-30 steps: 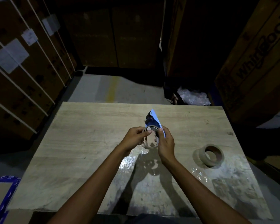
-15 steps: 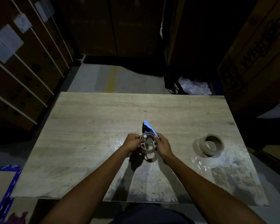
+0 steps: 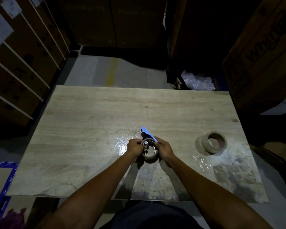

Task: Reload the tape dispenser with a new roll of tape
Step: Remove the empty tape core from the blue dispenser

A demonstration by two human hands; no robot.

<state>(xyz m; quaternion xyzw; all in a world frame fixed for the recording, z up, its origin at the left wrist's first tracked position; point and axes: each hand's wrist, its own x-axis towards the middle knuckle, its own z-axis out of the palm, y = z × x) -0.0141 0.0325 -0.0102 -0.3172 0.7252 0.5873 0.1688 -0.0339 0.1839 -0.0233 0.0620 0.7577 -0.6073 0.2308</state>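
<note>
A blue tape dispenser (image 3: 148, 133) sits low over the middle of the wooden table (image 3: 92, 123), its blue plate pointing away from me. A pale cardboard tape core (image 3: 150, 155) rings its hub. My left hand (image 3: 135, 148) pinches the core's left rim, with my thumb near the hub. My right hand (image 3: 164, 149) grips the dispenser and the core from the right. A brown tape roll (image 3: 213, 142) lies on its side on the table, well to the right of both hands.
Crumpled clear film (image 3: 201, 160) is stuck to the tabletop near the roll. Tall cardboard cartons (image 3: 261, 52) stand to the right, strapped cartons (image 3: 20, 52) to the left. A plastic bag (image 3: 197, 81) lies on the floor beyond the table's far edge.
Both hands have lowered the dispenser and core from mid-air to just above the tabletop and nearer to me. The brown roll on the right has not moved.
</note>
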